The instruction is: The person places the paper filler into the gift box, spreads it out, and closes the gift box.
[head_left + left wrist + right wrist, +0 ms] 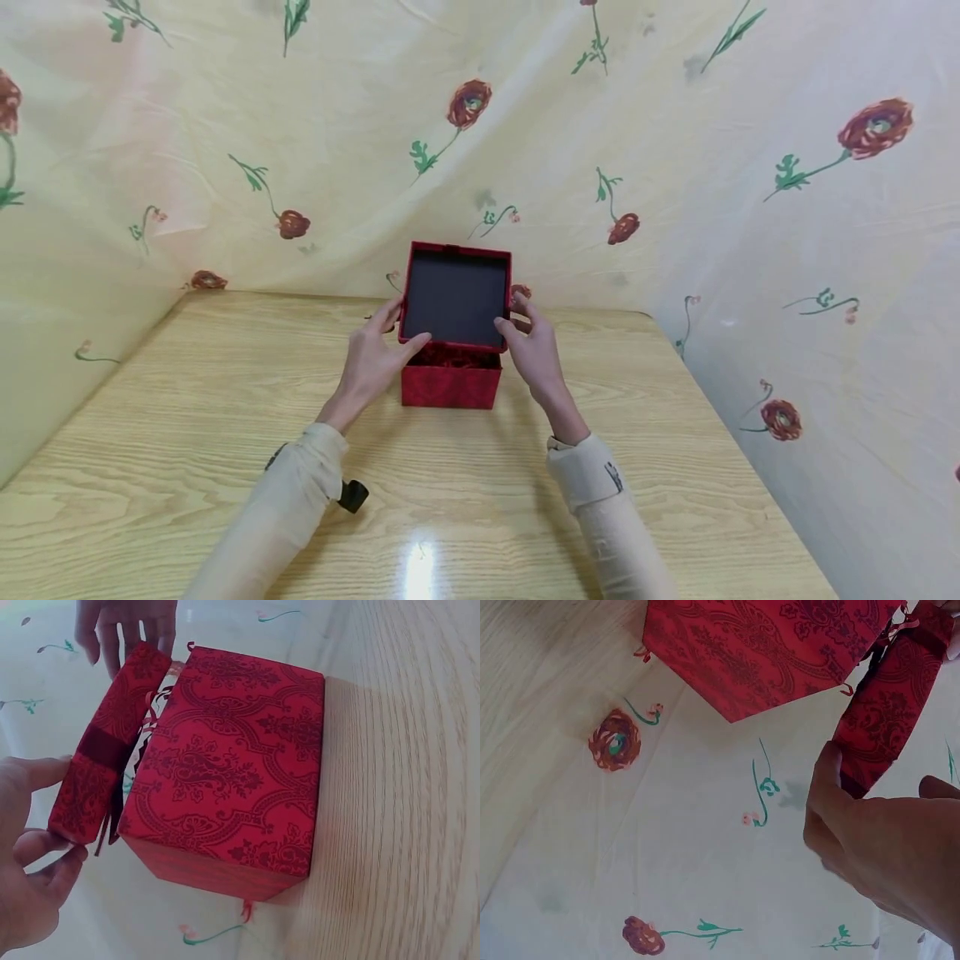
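Observation:
A red patterned box lid (pixel 457 297) is tilted up above the back of a matching red box (pixel 448 390), its dark inner side facing me. The left hand (pixel 371 354) grips the lid's left side, thumb on the near edge and fingers behind. On the opposite side, the right hand (pixel 536 350) holds the lid between thumb and fingers. Red ribbon-like strips show at the box's opening, but most of the contents are hidden. In the left wrist view, the lid (pixel 82 802) stands slightly apart from the box (pixel 225 765), with strips in the gap.
The box stands on a pale wood-grain table (pixel 660 417), towards its back edge. A flowered cloth (pixel 337 150) hangs behind and along both sides. A small black piece (pixel 353 496) sticks out beside the left sleeve.

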### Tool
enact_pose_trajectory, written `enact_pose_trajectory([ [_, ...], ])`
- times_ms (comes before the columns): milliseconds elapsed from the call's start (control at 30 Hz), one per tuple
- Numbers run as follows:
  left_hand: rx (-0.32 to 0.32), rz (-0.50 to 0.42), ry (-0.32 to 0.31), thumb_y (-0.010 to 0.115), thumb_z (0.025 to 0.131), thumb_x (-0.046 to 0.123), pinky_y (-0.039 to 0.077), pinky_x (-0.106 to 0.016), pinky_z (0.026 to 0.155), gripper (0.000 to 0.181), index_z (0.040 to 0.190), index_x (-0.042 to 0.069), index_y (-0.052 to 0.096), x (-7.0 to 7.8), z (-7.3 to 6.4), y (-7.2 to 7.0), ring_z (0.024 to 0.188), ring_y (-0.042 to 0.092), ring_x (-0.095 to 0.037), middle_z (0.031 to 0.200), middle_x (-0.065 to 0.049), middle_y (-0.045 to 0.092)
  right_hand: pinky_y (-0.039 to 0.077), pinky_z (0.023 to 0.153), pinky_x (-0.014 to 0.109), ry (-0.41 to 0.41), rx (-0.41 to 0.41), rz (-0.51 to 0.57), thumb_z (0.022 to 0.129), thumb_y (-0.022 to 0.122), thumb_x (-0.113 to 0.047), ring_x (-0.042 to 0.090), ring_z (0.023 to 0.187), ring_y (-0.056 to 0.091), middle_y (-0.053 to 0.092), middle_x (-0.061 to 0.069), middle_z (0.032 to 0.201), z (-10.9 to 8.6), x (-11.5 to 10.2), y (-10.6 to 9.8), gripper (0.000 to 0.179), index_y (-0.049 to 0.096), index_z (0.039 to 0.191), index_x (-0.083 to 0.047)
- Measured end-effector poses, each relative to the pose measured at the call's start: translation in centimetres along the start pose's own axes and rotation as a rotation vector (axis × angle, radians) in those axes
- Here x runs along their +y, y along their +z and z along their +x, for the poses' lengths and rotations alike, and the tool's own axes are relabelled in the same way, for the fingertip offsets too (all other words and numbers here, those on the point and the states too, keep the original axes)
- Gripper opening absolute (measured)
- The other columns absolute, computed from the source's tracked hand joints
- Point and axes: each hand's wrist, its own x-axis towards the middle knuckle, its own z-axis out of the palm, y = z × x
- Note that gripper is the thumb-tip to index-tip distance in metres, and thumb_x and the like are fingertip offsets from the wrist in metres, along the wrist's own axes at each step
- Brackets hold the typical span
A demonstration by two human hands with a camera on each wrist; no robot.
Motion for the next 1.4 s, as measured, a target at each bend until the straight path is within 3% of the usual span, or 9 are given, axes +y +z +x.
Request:
enact_pose_trajectory([
  [233,0.009,0.009,0.071,0.082,0.092,0.018,0.053,-0.052,0.098,0.074,0.156,0.008,0.047,0.1,0.2,0.3,0.122,0.063,-0.039,0.15,-0.017,0.054,0.047,0.104,0.048,0.016,0.033,0.036,0.101,0.062,-0.012,0.038,0.132,0.046,0.042,0.021,0.146,0.6,-0.5,0.6,0.069,0.03,0.161,0.0],
  [367,-0.001,-0.045,0.086,0.079,0.094,0.017,0.059,-0.05,0.089,0.07,0.156,0.01,0.048,0.3,0.2,0.3,0.119,0.065,-0.039,0.152,-0.014,0.052,0.046,0.105,0.049,0.006,0.052,0.062,0.101,0.061,-0.01,0.038,0.132,0.046,0.043,0.021,0.146,0.8,-0.5,0.8,0.064,0.033,0.159,0.0],
  [467,-0.031,-0.115,0.082,0.076,0.097,0.017,0.054,-0.049,0.098,0.07,0.158,0.006,0.043,0.4,0.2,0.3,0.129,0.058,-0.04,0.156,-0.016,0.048,0.045,0.109,0.047,-0.005,0.057,0.079,0.102,0.061,-0.01,0.038,0.136,0.046,0.042,0.02,0.148,0.7,-0.4,0.8,0.063,0.034,0.157,0.0],
  [600,-0.056,-0.193,0.061,0.072,0.1,0.019,0.04,-0.047,0.114,0.071,0.159,0.002,0.037,0.5,0.4,0.5,0.142,0.045,-0.038,0.156,-0.021,0.043,0.043,0.112,0.044,-0.046,0.046,0.098,0.103,0.06,-0.01,0.037,0.141,0.043,0.039,0.02,0.15,0.6,-0.5,0.9,0.06,0.033,0.155,0.001],
  [867,-0.036,-0.185,0.049,0.07,0.1,0.024,0.035,-0.05,0.117,0.086,0.167,0.008,0.017,1.0,0.7,0.7,0.144,0.037,-0.04,0.159,-0.019,0.03,0.045,0.11,0.043,-0.15,0.066,0.103,0.105,0.059,-0.009,0.033,0.135,0.049,0.045,0.017,0.143,0.6,-0.8,1.0,0.05,0.04,0.15,-0.001],
  [1133,-0.034,-0.2,0.074,0.067,0.102,0.026,0.03,-0.045,0.121,0.077,0.165,0.011,0.024,1.5,1.2,0.6,0.147,0.034,-0.034,0.161,-0.015,0.029,0.043,0.112,0.043,-0.184,0.078,0.053,0.107,0.059,-0.02,0.03,0.134,0.05,0.05,0.015,0.147,0.8,-1.0,1.0,0.057,0.038,0.158,-0.006],
  [1400,-0.01,-0.207,0.087,0.058,0.107,0.027,0.023,-0.041,0.123,0.062,0.157,0.001,0.032,1.4,1.4,0.2,0.152,0.027,-0.029,0.164,-0.016,0.03,0.041,0.113,0.048,-0.217,0.079,0.173,0.111,0.048,-0.026,0.035,0.133,0.052,0.052,0.026,0.137,1.2,-0.7,0.8,0.046,0.045,0.142,0.009],
])
